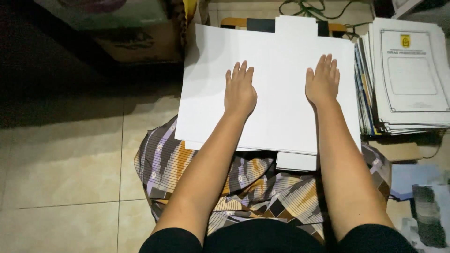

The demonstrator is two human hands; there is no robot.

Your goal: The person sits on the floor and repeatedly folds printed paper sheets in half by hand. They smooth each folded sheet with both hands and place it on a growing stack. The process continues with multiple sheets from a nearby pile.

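A large white sheet of paper (pixel 279 61) lies flat in front of me, over a smaller white sheet whose edges stick out at the top and bottom. My left hand (pixel 239 89) rests palm down on the left half of the sheet, fingers together and stretched forward. My right hand (pixel 323 80) presses flat on the right half in the same way. Neither hand grips anything. The sheets rest partly on my lap, which is covered by a patterned cloth (pixel 253 182) in purple, orange and brown.
A thick stack of printed documents (pixel 408 75) with a framed cover page lies at the right, touching the sheet's edge. A cardboard box (pixel 140 42) stands at the back left. Green cords (pixel 318 9) trail at the top. Beige floor tiles (pixel 61 178) spread to the left.
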